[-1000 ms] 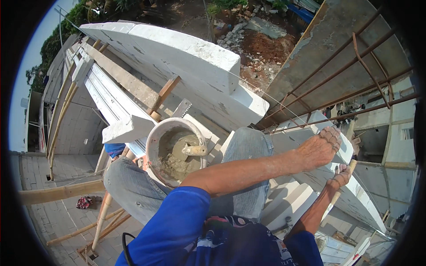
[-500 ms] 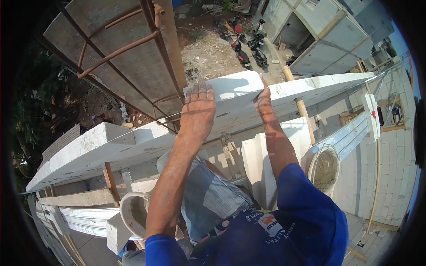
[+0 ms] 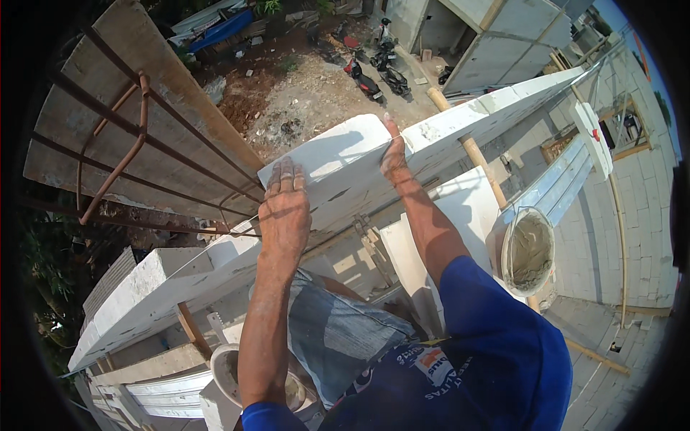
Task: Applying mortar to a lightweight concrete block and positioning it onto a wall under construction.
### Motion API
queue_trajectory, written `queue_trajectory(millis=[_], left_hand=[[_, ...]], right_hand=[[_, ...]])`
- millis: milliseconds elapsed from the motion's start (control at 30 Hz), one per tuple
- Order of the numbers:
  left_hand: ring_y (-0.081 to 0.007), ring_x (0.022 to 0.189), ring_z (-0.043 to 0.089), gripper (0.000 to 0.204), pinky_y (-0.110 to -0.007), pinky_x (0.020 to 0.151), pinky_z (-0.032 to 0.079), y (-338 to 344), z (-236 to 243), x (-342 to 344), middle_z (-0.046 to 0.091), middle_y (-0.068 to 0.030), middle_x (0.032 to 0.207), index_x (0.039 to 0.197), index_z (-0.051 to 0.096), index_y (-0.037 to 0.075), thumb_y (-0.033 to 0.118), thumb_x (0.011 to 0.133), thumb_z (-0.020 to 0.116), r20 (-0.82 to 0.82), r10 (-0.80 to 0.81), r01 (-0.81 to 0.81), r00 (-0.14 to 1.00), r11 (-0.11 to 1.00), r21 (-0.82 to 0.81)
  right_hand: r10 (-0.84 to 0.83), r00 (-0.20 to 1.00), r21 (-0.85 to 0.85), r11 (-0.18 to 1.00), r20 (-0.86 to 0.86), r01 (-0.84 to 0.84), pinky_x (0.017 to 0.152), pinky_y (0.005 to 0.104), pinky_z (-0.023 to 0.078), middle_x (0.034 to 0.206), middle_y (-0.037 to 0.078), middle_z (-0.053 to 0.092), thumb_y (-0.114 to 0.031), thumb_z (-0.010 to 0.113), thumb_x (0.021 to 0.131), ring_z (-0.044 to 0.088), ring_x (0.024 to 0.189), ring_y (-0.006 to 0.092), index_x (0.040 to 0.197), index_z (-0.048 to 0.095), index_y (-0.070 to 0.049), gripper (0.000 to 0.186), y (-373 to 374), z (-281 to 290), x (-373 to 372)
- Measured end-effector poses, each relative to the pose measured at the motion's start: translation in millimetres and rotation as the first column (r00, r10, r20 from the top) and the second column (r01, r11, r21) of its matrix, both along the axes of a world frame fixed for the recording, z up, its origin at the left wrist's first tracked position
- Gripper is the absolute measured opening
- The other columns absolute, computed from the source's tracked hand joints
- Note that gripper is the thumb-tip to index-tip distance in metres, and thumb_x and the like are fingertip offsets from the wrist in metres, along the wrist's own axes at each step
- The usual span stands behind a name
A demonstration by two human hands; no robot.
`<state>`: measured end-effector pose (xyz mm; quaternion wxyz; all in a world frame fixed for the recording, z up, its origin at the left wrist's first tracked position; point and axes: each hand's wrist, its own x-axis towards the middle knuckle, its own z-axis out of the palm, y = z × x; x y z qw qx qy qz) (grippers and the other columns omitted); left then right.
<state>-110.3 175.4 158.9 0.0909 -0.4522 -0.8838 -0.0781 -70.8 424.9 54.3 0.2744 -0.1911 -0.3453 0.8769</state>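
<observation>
A white lightweight concrete block [image 3: 338,147] rests along the top of a thin white block wall [image 3: 496,106]. My left hand [image 3: 285,212] is pressed against the block's left end, its fingers bent over the upper edge. At the other end, my right hand [image 3: 394,156] grips the corner, fingertips on the far side partly hidden. Between them the two hands clasp the block. Close to my left hand, brown steel reinforcing bars [image 3: 144,144] stand against a formwork board [image 3: 188,79].
Loose white blocks [image 3: 471,194] stand below my right forearm. A bucket of grey mortar [image 3: 530,251] is at right, another bucket [image 3: 224,366] at lower left beside a handsaw [image 3: 215,325]. Wooden poles [image 3: 483,169] jut from the wall. Motorcycles [image 3: 363,80] are parked far below.
The view has turned and shifted, so the wall, bars and buckets appear displaced. Both hands keep their hold on the block, which stays on the wall top.
</observation>
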Motion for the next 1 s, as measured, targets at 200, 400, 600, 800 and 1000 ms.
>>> queue_trajectory(millis=[200, 400, 600, 800, 1000], left_hand=[[-0.0313, 0.13, 0.045, 0.054, -0.04, 0.103, 0.044, 0.6, 2.7, 1.0, 0.046, -0.0206, 0.139, 0.128, 0.053, -0.002, -0.008, 0.075, 0.053, 0.008, 0.008, -0.008, 1.0, 1.0, -0.001], [-0.031, 0.13, 0.045, 0.057, -0.039, 0.102, 0.045, -0.2, -1.1, 0.8, 0.045, -0.0198, 0.14, 0.129, 0.052, -0.001, -0.01, 0.073, 0.053, -0.027, 0.001, -0.001, 1.0, 1.0, 0.004], [-0.0375, 0.129, 0.045, 0.048, -0.044, 0.109, 0.037, 0.1, -6.1, 5.5, 0.044, -0.028, 0.138, 0.129, 0.048, -0.01, 0.001, 0.082, 0.051, -0.013, -0.02, 0.02, 1.0, 0.999, 0.044], [-0.0353, 0.133, 0.039, 0.052, -0.042, 0.109, 0.036, -10.8, 9.6, 14.7, 0.042, -0.0261, 0.14, 0.129, 0.048, -0.007, -0.004, 0.077, 0.053, 0.037, -0.012, 0.005, 0.999, 0.983, 0.185], [-0.0363, 0.133, 0.039, 0.05, -0.043, 0.11, 0.036, -30.5, 16.4, 69.9, 0.043, -0.0251, 0.139, 0.125, 0.05, -0.007, -0.002, 0.077, 0.06, 0.088, -0.229, 0.182, 0.97, 0.913, 0.364]], right_hand=[[0.01, 1.0, 0.014, 1.0, 0.008, -0.01, 0.092, 0.0334, 0.045, 0.108, 0.006, 0.066, -0.044, 0.055, 0.09, 0.06, 0.1, 0.0204, 0.111, 0.065, -0.006, 0.044, -9.5, 21.0, 6.4], [-0.04, 0.999, -0.015, 0.999, 0.001, 0.04, 0.093, 0.0336, 0.045, 0.107, 0.006, 0.066, -0.044, 0.055, 0.09, 0.06, 0.1, 0.0208, 0.111, 0.064, -0.005, 0.045, -9.0, 14.7, 2.4], [-0.099, 0.994, 0.033, 0.995, 0.049, 0.097, 0.092, 0.0332, 0.045, 0.108, 0.007, 0.066, -0.042, 0.053, 0.092, 0.061, 0.1, 0.0216, 0.112, 0.064, -0.003, 0.045, -2.1, 0.4, 0.1], [-0.16, 0.955, 0.265, 0.96, 0.249, 0.092, 0.094, 0.0313, 0.044, 0.116, 0.008, 0.064, -0.049, 0.041, 0.097, 0.059, 0.104, 0.0196, 0.122, 0.06, 0.0, 0.058, 4.0, -0.4, 13.0], [-0.239, 0.892, 0.316, 0.942, 0.384, 0.116, 0.099, 0.0354, 0.04, 0.125, 0.01, 0.059, -0.054, 0.04, 0.096, 0.055, 0.113, 0.02, 0.131, 0.051, 0.0, 0.065, 8.9, 3.8, 24.1]])
